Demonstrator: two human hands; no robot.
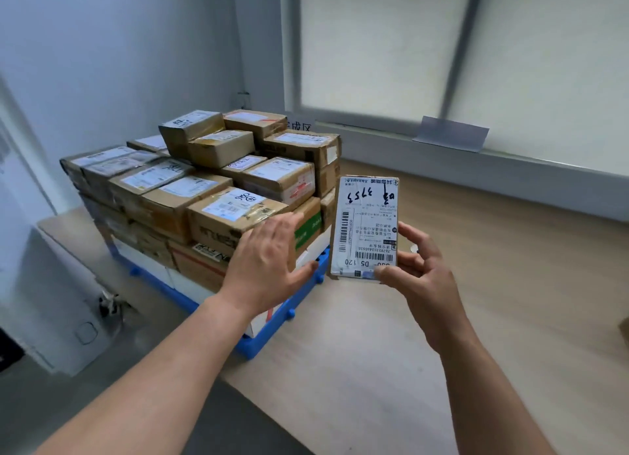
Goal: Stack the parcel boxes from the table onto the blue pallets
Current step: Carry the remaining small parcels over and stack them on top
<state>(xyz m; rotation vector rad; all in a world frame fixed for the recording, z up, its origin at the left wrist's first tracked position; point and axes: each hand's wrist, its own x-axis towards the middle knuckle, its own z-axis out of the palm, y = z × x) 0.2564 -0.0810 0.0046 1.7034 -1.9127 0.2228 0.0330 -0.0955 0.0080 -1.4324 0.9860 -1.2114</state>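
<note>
Hands nearest: your right hand point(422, 270) grips a parcel point(367, 226) by its lower right corner, upright, label facing you. Your left hand point(269, 257) is spread flat and holds nothing, in front of the stack point(218, 209). The stack sits left of the parcel on a pallet point(258, 345), with a window point(442, 46) beyond.

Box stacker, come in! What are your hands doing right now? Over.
Right hand holds small labelled box upright, beside the stack. Left hand open, at stack's near corner. Blue pallet piled high; nothing seen blocking.
</note>
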